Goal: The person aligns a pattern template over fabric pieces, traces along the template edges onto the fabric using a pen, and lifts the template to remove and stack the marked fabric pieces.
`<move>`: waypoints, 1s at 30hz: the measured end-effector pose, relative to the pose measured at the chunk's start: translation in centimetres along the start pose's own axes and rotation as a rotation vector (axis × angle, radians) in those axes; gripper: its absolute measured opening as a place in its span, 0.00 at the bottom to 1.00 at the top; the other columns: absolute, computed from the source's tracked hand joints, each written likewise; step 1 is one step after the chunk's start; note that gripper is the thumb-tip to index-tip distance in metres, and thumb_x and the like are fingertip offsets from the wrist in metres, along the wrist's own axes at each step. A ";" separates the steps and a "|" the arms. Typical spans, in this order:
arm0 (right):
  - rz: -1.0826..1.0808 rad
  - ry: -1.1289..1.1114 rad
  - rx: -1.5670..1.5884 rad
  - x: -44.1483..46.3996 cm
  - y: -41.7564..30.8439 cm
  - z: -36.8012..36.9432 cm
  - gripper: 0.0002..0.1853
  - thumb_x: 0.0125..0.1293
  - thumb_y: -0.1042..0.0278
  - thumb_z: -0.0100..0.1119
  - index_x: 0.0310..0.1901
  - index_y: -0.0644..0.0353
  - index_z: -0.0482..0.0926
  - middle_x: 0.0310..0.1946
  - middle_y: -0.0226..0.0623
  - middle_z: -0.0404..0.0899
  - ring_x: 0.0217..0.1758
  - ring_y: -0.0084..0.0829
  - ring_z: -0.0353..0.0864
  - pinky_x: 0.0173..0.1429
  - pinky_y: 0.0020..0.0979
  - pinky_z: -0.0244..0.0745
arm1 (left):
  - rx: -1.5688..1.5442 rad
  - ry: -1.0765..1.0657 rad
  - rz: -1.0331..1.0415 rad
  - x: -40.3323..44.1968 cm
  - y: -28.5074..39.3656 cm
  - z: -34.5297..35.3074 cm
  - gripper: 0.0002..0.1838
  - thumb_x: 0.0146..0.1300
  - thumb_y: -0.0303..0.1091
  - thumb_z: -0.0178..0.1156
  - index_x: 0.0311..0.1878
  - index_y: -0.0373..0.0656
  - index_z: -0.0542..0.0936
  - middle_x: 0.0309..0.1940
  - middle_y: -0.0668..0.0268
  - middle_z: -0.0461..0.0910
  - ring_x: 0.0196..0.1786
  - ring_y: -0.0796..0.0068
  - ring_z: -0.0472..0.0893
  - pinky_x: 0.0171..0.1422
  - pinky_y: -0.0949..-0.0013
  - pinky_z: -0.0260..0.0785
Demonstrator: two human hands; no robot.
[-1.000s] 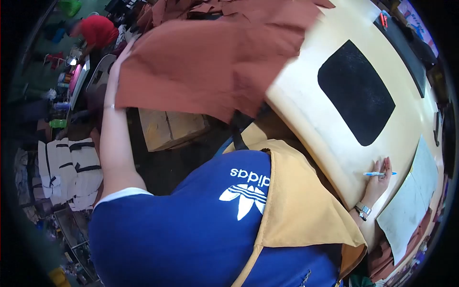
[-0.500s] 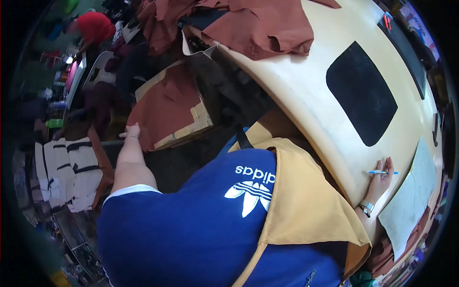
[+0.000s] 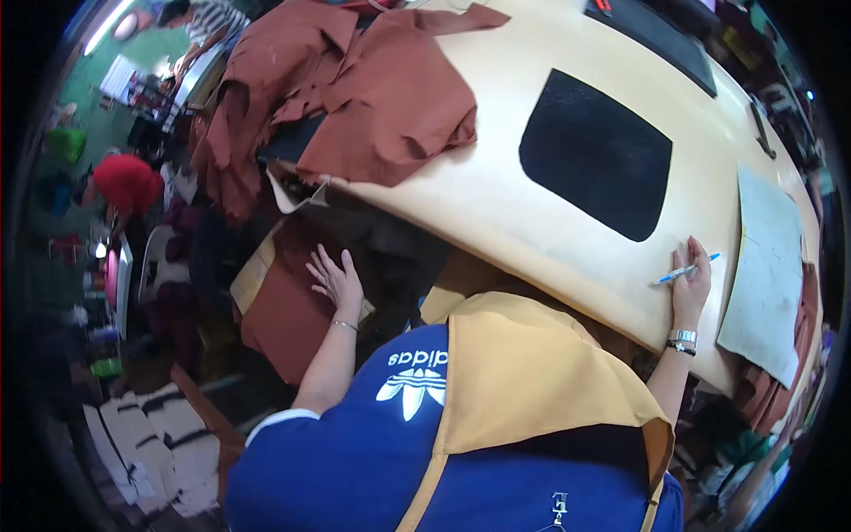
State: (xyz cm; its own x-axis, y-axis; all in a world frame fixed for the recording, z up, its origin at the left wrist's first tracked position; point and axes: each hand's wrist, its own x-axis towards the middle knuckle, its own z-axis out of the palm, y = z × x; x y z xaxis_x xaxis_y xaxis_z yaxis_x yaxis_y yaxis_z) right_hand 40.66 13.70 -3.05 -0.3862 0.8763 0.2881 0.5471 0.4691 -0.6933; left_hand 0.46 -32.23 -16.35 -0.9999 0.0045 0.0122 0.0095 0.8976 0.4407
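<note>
My left hand (image 3: 337,279), fingers spread, is over a reddish-brown sheet of leather-like material (image 3: 284,319) that lies on a box (image 3: 254,275) beside the table; I cannot tell whether it touches the sheet. My right hand (image 3: 693,284) rests on the cream tabletop (image 3: 496,208), holding a blue-and-white pen (image 3: 687,269) between its fingers. Farther up the table lies a black panel (image 3: 598,155) with rounded corners. Close to my right hand, a pale grey sheet (image 3: 762,275) lies along the table's right side.
Reddish-brown pieces (image 3: 399,106) are heaped at the table's far left, some hanging over the edge. A dark mat (image 3: 656,40) with a red tool (image 3: 604,6) is at the far side. Bundled white pieces with black straps (image 3: 160,448) sit lower left. A person in red (image 3: 128,183) is beyond.
My left hand has let go of the brown sheet's edge and moved right, its fingers now spread. My right hand still holds the pen, now tilted. The view has turned.
</note>
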 end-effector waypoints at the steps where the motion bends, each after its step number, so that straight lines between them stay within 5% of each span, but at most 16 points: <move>1: 0.005 0.006 0.016 -0.1 0.1 0.1 0.22 0.65 0.69 0.64 0.60 0.66 0.74 0.56 0.46 0.76 0.59 0.35 0.75 0.65 0.34 0.69 | -0.036 0.104 0.160 0.7 2.3 -0.8 0.43 0.66 0.66 0.47 0.77 0.52 0.52 0.78 0.53 0.42 0.80 0.47 0.38 0.72 0.27 0.32; 5: 0.067 0.009 0.113 -0.3 -1.0 0.1 0.22 0.64 0.72 0.64 0.59 0.67 0.74 0.53 0.45 0.76 0.58 0.35 0.76 0.63 0.33 0.70 | -0.063 0.330 0.719 3.1 12.6 -6.4 0.43 0.62 0.55 0.61 0.76 0.54 0.54 0.77 0.55 0.47 0.79 0.46 0.42 0.72 0.27 0.35; 8: 0.047 0.037 0.108 -0.2 -1.0 0.3 0.22 0.62 0.76 0.65 0.59 0.67 0.75 0.51 0.44 0.76 0.56 0.35 0.76 0.61 0.32 0.72 | 0.021 0.128 0.855 6.5 16.8 -7.7 0.25 0.58 0.47 0.66 0.58 0.50 0.78 0.70 0.61 0.62 0.75 0.55 0.58 0.70 0.28 0.43; 9: 0.040 0.041 0.089 -0.3 -1.2 0.3 0.22 0.62 0.76 0.65 0.58 0.67 0.75 0.51 0.44 0.76 0.56 0.35 0.77 0.61 0.32 0.72 | -0.001 0.132 0.893 7.4 18.0 -7.7 0.13 0.62 0.43 0.62 0.44 0.48 0.82 0.59 0.66 0.75 0.64 0.63 0.72 0.69 0.39 0.55; 12: -0.012 0.061 0.034 -0.2 -1.1 0.1 0.22 0.61 0.75 0.66 0.58 0.66 0.76 0.50 0.46 0.78 0.56 0.37 0.77 0.61 0.33 0.72 | -0.178 0.098 0.972 8.2 23.3 -7.4 0.09 0.67 0.40 0.58 0.43 0.47 0.81 0.45 0.63 0.82 0.50 0.59 0.81 0.57 0.52 0.69; 13: -0.005 0.066 0.044 -0.2 -1.1 0.1 0.22 0.61 0.75 0.66 0.57 0.66 0.76 0.50 0.46 0.79 0.56 0.38 0.77 0.61 0.34 0.72 | -0.309 0.224 1.075 6.8 26.1 -7.6 0.10 0.70 0.39 0.55 0.43 0.44 0.80 0.36 0.58 0.82 0.41 0.54 0.82 0.45 0.59 0.73; 15: 0.006 0.074 0.088 -0.3 -0.2 0.4 0.22 0.61 0.74 0.66 0.57 0.65 0.76 0.49 0.47 0.79 0.55 0.38 0.78 0.60 0.34 0.72 | -0.555 0.098 1.062 4.3 31.0 -7.3 0.12 0.71 0.39 0.53 0.42 0.40 0.79 0.36 0.55 0.81 0.40 0.50 0.81 0.41 0.58 0.73; 18: -0.030 0.077 -0.063 -0.2 -0.9 0.1 0.21 0.61 0.73 0.66 0.56 0.64 0.77 0.49 0.47 0.80 0.55 0.38 0.78 0.59 0.34 0.73 | -0.940 -0.333 0.998 -3.5 36.9 -7.0 0.14 0.75 0.39 0.50 0.39 0.39 0.77 0.28 0.56 0.77 0.29 0.66 0.77 0.37 0.65 0.70; 22: -0.053 0.165 0.070 -0.5 -1.7 0.1 0.20 0.61 0.71 0.68 0.54 0.64 0.77 0.49 0.46 0.81 0.52 0.40 0.80 0.56 0.34 0.74 | -0.677 -0.741 1.288 -11.8 38.1 -3.7 0.11 0.62 0.39 0.65 0.39 0.42 0.79 0.35 0.58 0.81 0.37 0.54 0.81 0.43 0.60 0.75; 24: -0.253 0.141 0.020 -1.0 -2.8 -0.7 0.26 0.54 0.67 0.74 0.54 0.62 0.77 0.52 0.47 0.79 0.55 0.43 0.79 0.59 0.36 0.74 | -0.623 -0.641 1.495 -13.7 36.7 -0.5 0.12 0.59 0.33 0.67 0.43 0.39 0.79 0.38 0.58 0.81 0.38 0.63 0.82 0.43 0.66 0.75; 27: -0.622 0.030 0.065 -1.7 -7.8 0.1 0.38 0.39 0.57 0.82 0.54 0.59 0.77 0.55 0.46 0.78 0.59 0.46 0.78 0.64 0.43 0.72 | -0.778 -0.768 1.432 -14.6 35.9 -0.9 0.12 0.60 0.32 0.66 0.45 0.39 0.79 0.39 0.58 0.80 0.38 0.66 0.82 0.43 0.66 0.74; 30: -0.723 -0.092 0.025 -2.2 -10.3 2.2 0.19 0.47 0.73 0.73 0.44 0.57 0.81 0.44 0.38 0.84 0.51 0.39 0.81 0.60 0.39 0.74 | -0.758 -1.151 1.250 -14.5 35.7 -5.5 0.12 0.58 0.32 0.67 0.44 0.40 0.80 0.37 0.57 0.80 0.39 0.60 0.82 0.44 0.64 0.74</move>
State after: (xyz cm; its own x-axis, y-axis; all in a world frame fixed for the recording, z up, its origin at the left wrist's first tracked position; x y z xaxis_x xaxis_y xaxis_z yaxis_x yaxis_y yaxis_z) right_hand 34.21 6.71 1.97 -0.7060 0.3350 0.6240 0.1147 0.9235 -0.3660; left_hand 15.37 -2.69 4.18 0.0793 0.9747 0.2091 0.3296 -0.2236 0.9173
